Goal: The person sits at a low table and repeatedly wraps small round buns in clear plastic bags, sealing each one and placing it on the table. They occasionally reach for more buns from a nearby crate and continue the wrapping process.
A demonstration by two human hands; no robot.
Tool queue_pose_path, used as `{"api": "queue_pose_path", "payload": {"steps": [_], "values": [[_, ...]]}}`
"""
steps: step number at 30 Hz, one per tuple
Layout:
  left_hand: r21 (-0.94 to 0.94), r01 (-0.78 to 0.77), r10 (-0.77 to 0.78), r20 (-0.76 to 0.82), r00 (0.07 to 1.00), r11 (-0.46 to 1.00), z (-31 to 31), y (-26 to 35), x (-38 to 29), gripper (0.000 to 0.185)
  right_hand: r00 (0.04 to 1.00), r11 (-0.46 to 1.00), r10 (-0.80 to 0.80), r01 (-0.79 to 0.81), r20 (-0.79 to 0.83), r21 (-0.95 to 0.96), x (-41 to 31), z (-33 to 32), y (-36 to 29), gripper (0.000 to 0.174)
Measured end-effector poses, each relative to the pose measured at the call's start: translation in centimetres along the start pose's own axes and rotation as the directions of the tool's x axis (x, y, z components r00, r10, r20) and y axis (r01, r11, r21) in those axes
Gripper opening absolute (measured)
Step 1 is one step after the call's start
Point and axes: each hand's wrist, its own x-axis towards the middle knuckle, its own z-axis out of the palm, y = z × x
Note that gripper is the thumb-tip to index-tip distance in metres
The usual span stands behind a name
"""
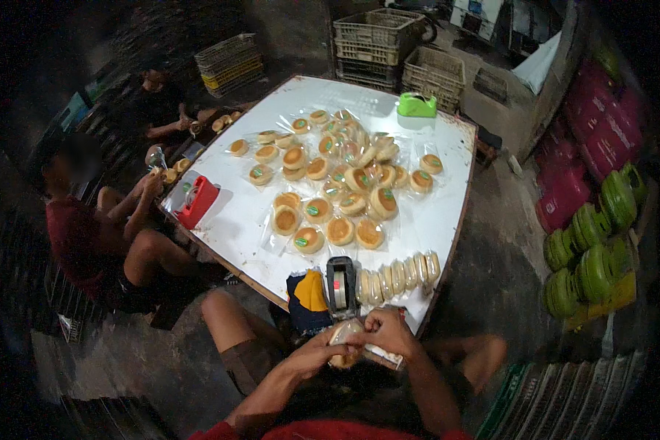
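Observation:
Close to my body, at the table's near edge, my left hand (322, 349) grips a round bun in clear plastic (345, 331). My right hand (388, 331) meets it from the other side, its curled fingers pinching the wrapper; the fingertips are partly hidden. Just beyond my hands stands a black tape dispenser (340, 289) with a roll of clear tape. To its right, wrapped buns (399, 278) stand on edge in a row. A navy and yellow cloth (309, 300) lies against its left side. Many bagged buns (338, 165), some with green labels, are heaped across the white table (242, 214).
A red tape dispenser (198, 202) and a green one (417, 104) stand near the table's edges. Two people (82, 231) sit at the left with buns. Plastic crates (374, 44) are stacked behind; green containers (594, 264) and magenta bags (594, 121) line the right.

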Motion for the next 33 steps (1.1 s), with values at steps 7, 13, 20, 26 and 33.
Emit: {"api": "queue_pose_path", "payload": {"steps": [7,13,20,26,33], "values": [[-0.275,-0.019,0.006,-0.050,0.999,0.961,-2.3,0.3,1.4,0.048,0.845,0.887,-0.431,0.461,-0.316,0.023,-1.6,2.2,3.5,0.062],[0.684,-0.149,0.614,-0.509,0.604,0.714,-12.3,5.3,12.5,0.051,0.169,0.946,-0.123,0.317,-0.978,-0.064,5.9,-6.5,10.0,0.031],[0.629,0.579,0.348,-0.774,0.529,0.519,-19.5,6.7,22.2,0.088,0.489,0.996,-0.082,0.055,-0.868,-0.064,7.2,-8.4,17.7,0.036],[0.487,0.227,0.268,-0.747,0.608,0.843,-18.9,7.7,19.6,0.074,0.424,0.981,-0.189,0.127,-0.886,-0.149,3.8,-5.9,13.9,0.037],[0.469,-0.280,0.409,-0.197,0.891,0.838,-4.3,5.6,4.0,0.043,0.790,0.721,-0.106,0.480,-0.604,0.500,0.7,0.1,1.9,0.044]]}}
